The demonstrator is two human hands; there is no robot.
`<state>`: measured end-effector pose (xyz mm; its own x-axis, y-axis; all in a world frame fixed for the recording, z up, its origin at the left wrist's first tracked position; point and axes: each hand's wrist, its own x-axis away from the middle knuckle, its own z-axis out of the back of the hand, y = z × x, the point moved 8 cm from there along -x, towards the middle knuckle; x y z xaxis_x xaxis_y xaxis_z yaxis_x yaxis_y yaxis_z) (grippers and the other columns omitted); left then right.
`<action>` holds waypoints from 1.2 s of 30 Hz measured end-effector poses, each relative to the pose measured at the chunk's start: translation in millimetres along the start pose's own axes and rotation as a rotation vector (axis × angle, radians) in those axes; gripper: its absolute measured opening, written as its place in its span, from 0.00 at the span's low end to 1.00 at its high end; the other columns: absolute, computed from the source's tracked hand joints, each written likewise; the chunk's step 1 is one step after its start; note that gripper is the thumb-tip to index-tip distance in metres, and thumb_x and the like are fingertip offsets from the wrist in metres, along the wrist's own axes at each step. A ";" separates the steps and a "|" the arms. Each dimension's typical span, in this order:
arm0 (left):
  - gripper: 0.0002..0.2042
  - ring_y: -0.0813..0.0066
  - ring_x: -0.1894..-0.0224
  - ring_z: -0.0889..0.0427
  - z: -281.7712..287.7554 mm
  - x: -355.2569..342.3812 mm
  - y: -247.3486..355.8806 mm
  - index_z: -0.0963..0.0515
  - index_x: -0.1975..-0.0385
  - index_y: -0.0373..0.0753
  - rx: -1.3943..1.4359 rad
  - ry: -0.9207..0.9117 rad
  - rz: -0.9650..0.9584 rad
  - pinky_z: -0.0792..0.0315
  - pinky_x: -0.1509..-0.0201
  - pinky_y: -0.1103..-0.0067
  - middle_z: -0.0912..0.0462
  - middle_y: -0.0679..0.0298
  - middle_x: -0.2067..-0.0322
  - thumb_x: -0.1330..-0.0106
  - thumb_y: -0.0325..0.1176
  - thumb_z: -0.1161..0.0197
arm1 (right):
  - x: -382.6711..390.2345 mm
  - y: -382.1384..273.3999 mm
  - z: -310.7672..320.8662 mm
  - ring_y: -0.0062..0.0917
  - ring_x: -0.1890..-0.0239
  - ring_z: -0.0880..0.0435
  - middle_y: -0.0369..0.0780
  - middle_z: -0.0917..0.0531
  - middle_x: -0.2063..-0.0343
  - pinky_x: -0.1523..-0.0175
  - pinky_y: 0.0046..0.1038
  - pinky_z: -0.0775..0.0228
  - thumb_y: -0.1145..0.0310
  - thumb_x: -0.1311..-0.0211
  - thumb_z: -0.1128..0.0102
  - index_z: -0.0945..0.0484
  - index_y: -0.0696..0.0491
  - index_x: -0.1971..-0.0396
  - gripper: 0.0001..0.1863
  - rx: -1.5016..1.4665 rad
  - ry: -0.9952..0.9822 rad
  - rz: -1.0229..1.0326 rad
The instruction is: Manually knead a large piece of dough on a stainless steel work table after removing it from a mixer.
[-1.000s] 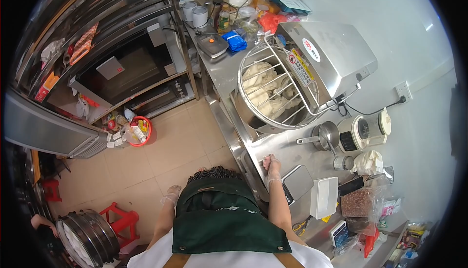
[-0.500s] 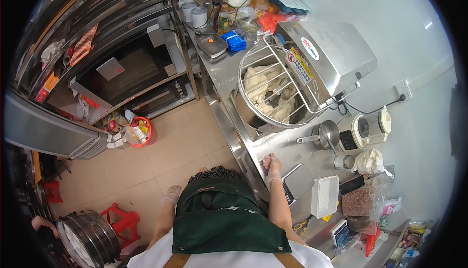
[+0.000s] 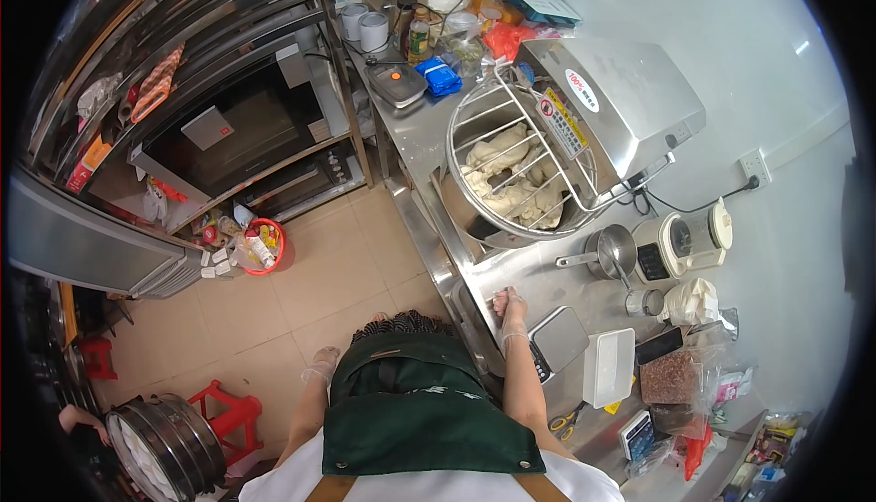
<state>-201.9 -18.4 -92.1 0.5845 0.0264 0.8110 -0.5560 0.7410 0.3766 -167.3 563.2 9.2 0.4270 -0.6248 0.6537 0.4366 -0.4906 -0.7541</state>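
In the round bowl (image 3: 511,239) of the mixer (image 3: 620,105), on the far part of the bench (image 3: 543,281), lay the pale dough (image 3: 525,198). It was soft and lumpy, with no clear long side. Metal bars (image 3: 546,145) went over the top of it.

The right hand (image 3: 510,307) was the nearer one. It wore a clear glove and rested by the left edge of the bench. From there the dough lay straight to the far side, with a strip of bench and the bowl's near rim in between. The hand did not touch the bowl. Nothing showed in its fingers, but I could not tell if they were squeezed tight or loose.

The left hand (image 3: 321,363), gloved too, hung over the floor (image 3: 319,256), left of the green apron (image 3: 429,411). The dough was far and to the right of it. I saw nothing in this hand and could not tell if it was curled up.

Just right of the right hand lay a flat scale (image 3: 560,339), then a white tub (image 3: 608,370). A pan (image 3: 614,253) stood near the bowl. At the near left, another person's hand (image 3: 84,421) was beside some steamers (image 3: 187,431).
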 end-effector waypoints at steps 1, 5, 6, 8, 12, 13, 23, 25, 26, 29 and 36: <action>0.25 0.57 0.37 0.23 1.4 1.4 4.6 0.22 0.43 0.35 -0.002 0.011 -0.044 0.33 0.32 0.70 0.19 0.51 0.43 0.32 0.47 0.42 | 0.1 0.1 3.4 0.22 0.89 0.26 0.41 0.19 0.86 0.85 0.24 0.39 0.55 0.24 0.52 0.19 0.56 0.76 0.24 0.041 0.041 -0.002; 0.24 0.57 0.37 0.23 4.1 8.5 9.4 0.21 0.43 0.34 0.017 0.015 -0.046 0.33 0.32 0.70 0.19 0.50 0.43 0.32 0.46 0.41 | 1.2 -2.0 0.3 0.22 0.89 0.26 0.40 0.19 0.86 0.85 0.23 0.39 0.55 0.24 0.51 0.19 0.56 0.76 0.24 0.002 0.002 0.002; 0.24 0.57 0.37 0.23 4.4 10.1 7.5 0.21 0.43 0.34 0.034 0.012 -0.011 0.33 0.32 0.70 0.19 0.50 0.43 0.32 0.46 0.41 | 1.9 -2.2 0.1 0.22 0.89 0.27 0.40 0.20 0.86 0.85 0.23 0.39 0.55 0.24 0.51 0.19 0.55 0.76 0.23 0.004 0.005 -0.002; 0.25 0.58 0.37 0.23 6.4 12.2 13.2 0.21 0.43 0.34 -0.018 0.019 -0.066 0.33 0.32 0.70 0.19 0.50 0.43 0.32 0.46 0.41 | 3.5 -2.6 -0.5 0.21 0.90 0.27 0.39 0.20 0.86 0.85 0.22 0.39 0.54 0.25 0.50 0.20 0.55 0.76 0.23 0.004 0.010 -0.006; 0.25 0.58 0.37 0.23 7.2 9.3 12.7 0.21 0.43 0.34 -0.108 0.003 -0.056 0.34 0.31 0.70 0.19 0.51 0.43 0.32 0.47 0.41 | 3.6 -2.6 -0.5 0.21 0.89 0.27 0.39 0.20 0.86 0.85 0.23 0.40 0.54 0.25 0.50 0.20 0.54 0.76 0.23 0.006 0.017 -0.003; 0.25 0.58 0.37 0.23 7.9 8.1 14.7 0.21 0.43 0.34 -0.102 0.014 -0.086 0.34 0.31 0.70 0.19 0.50 0.43 0.32 0.47 0.41 | 2.5 -2.4 2.8 0.21 0.89 0.27 0.39 0.20 0.86 0.85 0.22 0.40 0.54 0.25 0.50 0.19 0.54 0.76 0.23 0.042 0.048 -0.003; 0.23 0.56 0.38 0.23 35.9 17.4 51.0 0.20 0.45 0.34 0.015 0.142 -0.063 0.33 0.32 0.68 0.18 0.48 0.45 0.32 0.46 0.41 | 72.0 -64.5 -56.8 0.21 0.84 0.23 0.40 0.18 0.82 0.76 0.25 0.29 0.61 0.26 0.45 0.18 0.59 0.70 0.17 0.254 -0.188 0.333; 0.23 0.57 0.37 0.23 60.3 18.9 100.8 0.22 0.44 0.32 0.140 0.198 -0.137 0.34 0.32 0.69 0.19 0.48 0.44 0.30 0.44 0.42 | 124.5 -118.8 -89.5 0.25 0.83 0.21 0.42 0.17 0.79 0.73 0.28 0.26 0.66 0.30 0.41 0.18 0.58 0.69 0.11 0.523 -0.269 0.635; 0.23 0.58 0.37 0.25 72.2 20.9 130.7 0.24 0.42 0.31 0.281 0.195 -0.171 0.35 0.31 0.69 0.21 0.48 0.41 0.29 0.43 0.44 | 163.3 -161.9 -107.5 0.27 0.80 0.20 0.42 0.17 0.78 0.72 0.30 0.26 0.67 0.34 0.38 0.17 0.57 0.66 0.08 0.582 -0.240 1.013; 0.24 0.57 0.35 0.27 115.5 45.1 258.0 0.29 0.38 0.34 0.332 0.310 -0.469 0.35 0.31 0.67 0.24 0.48 0.39 0.26 0.45 0.47 | 249.3 -247.7 -148.5 0.32 0.68 0.18 0.41 0.16 0.68 0.65 0.32 0.24 0.71 0.45 0.31 0.19 0.57 0.57 0.15 0.835 -0.184 1.655; 0.21 0.66 0.36 0.26 156.4 166.4 524.7 0.29 0.36 0.36 0.556 0.269 -1.133 0.35 0.32 0.73 0.24 0.55 0.39 0.26 0.36 0.43 | 294.7 -316.5 -206.3 0.35 0.58 0.20 0.42 0.20 0.57 0.50 0.40 0.28 0.63 0.40 0.37 0.24 0.59 0.47 0.23 1.314 0.200 1.906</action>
<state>-488.8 269.8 310.4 0.9533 -0.2481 -0.1724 0.1936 0.0634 0.9790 -343.0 409.0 427.4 0.8036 0.1935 -0.5629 -0.0932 0.9749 0.2021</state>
